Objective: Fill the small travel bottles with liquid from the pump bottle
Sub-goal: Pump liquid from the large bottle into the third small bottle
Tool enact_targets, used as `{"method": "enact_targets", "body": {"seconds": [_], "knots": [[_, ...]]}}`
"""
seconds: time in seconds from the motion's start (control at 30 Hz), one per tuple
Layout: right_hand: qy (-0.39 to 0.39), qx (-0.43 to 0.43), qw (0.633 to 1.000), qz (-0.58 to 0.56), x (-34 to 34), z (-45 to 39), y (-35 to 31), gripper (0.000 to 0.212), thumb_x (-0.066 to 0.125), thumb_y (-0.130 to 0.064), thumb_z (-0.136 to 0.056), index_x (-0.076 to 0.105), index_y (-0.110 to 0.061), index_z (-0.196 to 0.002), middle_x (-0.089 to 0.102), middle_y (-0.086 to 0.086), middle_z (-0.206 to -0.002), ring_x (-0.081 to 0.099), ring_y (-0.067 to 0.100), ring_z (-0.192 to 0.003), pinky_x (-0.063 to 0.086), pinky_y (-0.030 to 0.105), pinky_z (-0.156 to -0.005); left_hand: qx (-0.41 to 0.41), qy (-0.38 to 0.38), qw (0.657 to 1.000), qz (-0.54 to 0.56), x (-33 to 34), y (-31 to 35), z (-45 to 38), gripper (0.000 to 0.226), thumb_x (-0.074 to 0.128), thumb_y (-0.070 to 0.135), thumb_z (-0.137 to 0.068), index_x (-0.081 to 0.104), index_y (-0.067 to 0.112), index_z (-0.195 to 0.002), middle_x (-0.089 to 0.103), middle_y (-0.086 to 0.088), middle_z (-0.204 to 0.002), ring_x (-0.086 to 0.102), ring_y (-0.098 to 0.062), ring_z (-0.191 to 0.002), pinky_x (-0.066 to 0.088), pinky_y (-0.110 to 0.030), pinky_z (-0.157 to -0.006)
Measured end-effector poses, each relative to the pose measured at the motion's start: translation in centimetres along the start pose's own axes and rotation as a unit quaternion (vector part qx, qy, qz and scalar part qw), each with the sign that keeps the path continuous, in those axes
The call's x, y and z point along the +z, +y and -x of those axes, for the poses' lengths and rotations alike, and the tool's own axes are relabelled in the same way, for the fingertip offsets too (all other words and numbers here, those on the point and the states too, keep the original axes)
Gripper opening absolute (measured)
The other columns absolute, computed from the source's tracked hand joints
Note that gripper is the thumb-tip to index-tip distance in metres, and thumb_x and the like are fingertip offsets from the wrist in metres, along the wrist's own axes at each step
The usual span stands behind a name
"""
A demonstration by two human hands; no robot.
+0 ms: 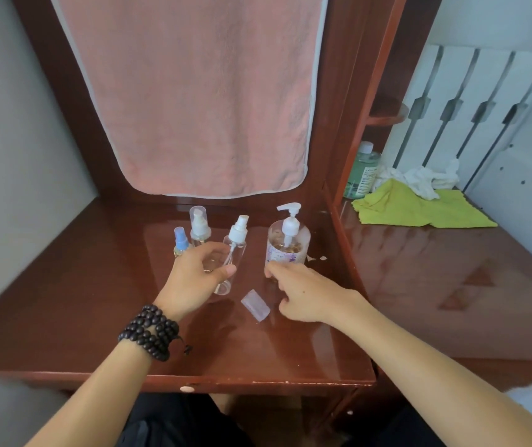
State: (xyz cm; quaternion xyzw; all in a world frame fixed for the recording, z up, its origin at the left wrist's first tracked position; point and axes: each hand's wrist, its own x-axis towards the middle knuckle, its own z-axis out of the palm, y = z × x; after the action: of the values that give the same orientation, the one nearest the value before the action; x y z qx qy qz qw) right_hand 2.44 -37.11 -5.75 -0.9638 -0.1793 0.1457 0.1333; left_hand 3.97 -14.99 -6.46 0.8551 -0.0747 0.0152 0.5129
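Head cam looked down on a glossy reddish-brown wooden desk (97, 301). Left hand (198, 279), with a dark wooden bead bracelet (150, 332) on the wrist, had thumb and fingers curled around a clear plastic spray bottle with a white nozzle (234, 250), tilted a bit, base near the desk. Just past those fingertips stood a small clear bottle with a blue sprayer (180, 241) and a taller clear capped spray bottle (199, 227). Right hand (303, 295) was loose and holding nothing, fingers half spread, index fingertip right at the base of the big clear pump bottle with a white pump and purple label (288, 241); couldn't tell if it actually touched. A clear plastic cap (256, 305) lay on its side on the desk between the two hands, just beside the right fingers. Pink towel (193, 91) hung behind everything.
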Motion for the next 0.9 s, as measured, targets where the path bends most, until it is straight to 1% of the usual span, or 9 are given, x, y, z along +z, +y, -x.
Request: {"method": "enact_targets", "body": {"seconds": [0.07, 0.13, 0.2, 0.33, 0.43, 0.5, 0.7, 0.8, 0.9], "knots": [[-0.011, -0.031, 0.999, 0.024, 0.8, 0.2, -1.2, 0.074, 0.066, -0.023, -0.085, 0.028, -0.038, -0.147, 0.040, 0.002, -0.129, 0.056, 0.025, -0.103, 0.054, 0.045, -0.088, 0.003, 0.006, 1.000, 0.002, 0.0, -0.1, 0.0, 0.030, 0.073, 0.019, -0.085, 0.062, 0.028, -0.111, 0.063, 0.018, -0.103, 0.060, -0.001, -0.102, 0.046, -0.023, -0.092], [-0.001, -0.082, 0.994, 0.072, 2.0, 0.1, -2.7, 0.069, 0.066, -0.039, -0.089, 0.033, -0.041, -0.150, 0.037, 0.003, -0.134, 0.050, 0.025, -0.112, 0.049, 0.043, -0.094, 0.010, 0.015, 1.000, -0.003, -0.2, -0.2, 0.1, 0.032, 0.073, 0.019, -0.085, 0.063, 0.025, -0.114, 0.062, 0.020, -0.103, 0.059, 0.002, -0.101, 0.046, -0.021, -0.091], [0.003, -0.098, 0.993, 0.063, 3.2, -0.4, -3.5, 0.060, 0.063, -0.045, -0.095, 0.044, -0.033, -0.150, 0.044, 0.005, -0.130, 0.048, 0.026, -0.113, 0.047, 0.044, -0.097, 0.015, 0.026, 1.000, -0.010, -0.8, -0.1, 0.0, 0.033, 0.073, 0.021, -0.085, 0.064, 0.024, -0.116, 0.064, 0.018, -0.105, 0.060, 0.001, -0.102, 0.047, -0.022, -0.090], [0.003, -0.098, 0.995, 0.003, 3.7, -1.2, -4.1, 0.055, 0.067, -0.040, -0.095, 0.053, -0.019, -0.144, 0.055, 0.005, -0.122, 0.052, 0.025, -0.115, 0.048, 0.045, -0.098, 0.012, 0.042, 0.999, -0.016, -2.1, -0.4, 0.0, 0.032, 0.074, 0.022, -0.083, 0.065, 0.026, -0.113, 0.067, 0.012, -0.105, 0.062, -0.002, -0.102, 0.048, -0.026, -0.093], [0.005, -0.089, 0.996, -0.016, 3.5, -1.4, -4.3, 0.041, 0.072, -0.034, -0.089, 0.062, -0.014, -0.123, 0.061, 0.003, -0.112, 0.057, 0.021, -0.105, 0.053, 0.044, -0.089, 0.010, 0.045, 0.999, -0.014, -2.4, -0.6, 0.2, 0.029, 0.074, 0.021, -0.083, 0.065, 0.029, -0.109, 0.067, 0.014, -0.103, 0.062, -0.002, -0.102, 0.048, -0.028, -0.095], [-0.002, -0.072, 0.997, -0.040, 3.2, -1.3, -4.3, 0.037, 0.075, -0.031, -0.083, 0.057, -0.016, -0.111, 0.062, 0.001, -0.107, 0.060, 0.019, -0.096, 0.056, 0.046, -0.081, 0.009, 0.042, 0.999, -0.008, -2.3, -0.7, 0.2, 0.029, 0.074, 0.021, -0.083, 0.063, 0.033, -0.106, 0.066, 0.015, -0.103, 0.062, -0.002, -0.101, 0.049, -0.029, -0.095], [-0.002, -0.032, 0.999, -0.043, 0.1, -0.8, -1.8, 0.051, 0.077, -0.029, -0.078, 0.050, -0.024, -0.120, 0.045, -0.004, -0.111, 0.052, 0.020, -0.098, 0.053, 0.041, -0.085, 0.016, 0.030, 0.999, 0.005, -1.6, -0.4, 0.2, 0.028, 0.074, 0.022, -0.083, 0.063, 0.035, -0.105, 0.067, 0.012, -0.106, 0.063, -0.003, -0.102, 0.049, -0.025, -0.092], [-0.005, -0.029, 0.999, -0.031, -0.9, -0.8, 0.0, 0.041, 0.084, -0.026, -0.078, 0.056, -0.022, -0.107, 0.050, 0.001, -0.100, 0.059, 0.032, -0.092, 0.053, 0.043, -0.081, 0.012, 0.018, 1.000, 0.005, -1.1, -0.3, 0.2, 0.029, 0.074, 0.023, -0.083, 0.062, 0.037, -0.105, 0.068, 0.012, -0.105, 0.063, -0.002, -0.101, 0.048, -0.023, -0.091], [0.007, -0.020, 0.999, -0.031, -0.7, -0.8, 0.8, 0.028, 0.080, -0.018, -0.084, 0.053, -0.022, -0.089, 0.046, -0.006, -0.092, 0.059, 0.032, -0.092, 0.052, 0.043, -0.082, 0.009, 0.014, 1.000, 0.008, -0.6, -0.4, 0.3, 0.028, 0.075, 0.022, -0.083, 0.063, 0.034, -0.105, 0.068, 0.014, -0.104, 0.063, 0.000, -0.099, 0.047, -0.020, -0.089]]}}
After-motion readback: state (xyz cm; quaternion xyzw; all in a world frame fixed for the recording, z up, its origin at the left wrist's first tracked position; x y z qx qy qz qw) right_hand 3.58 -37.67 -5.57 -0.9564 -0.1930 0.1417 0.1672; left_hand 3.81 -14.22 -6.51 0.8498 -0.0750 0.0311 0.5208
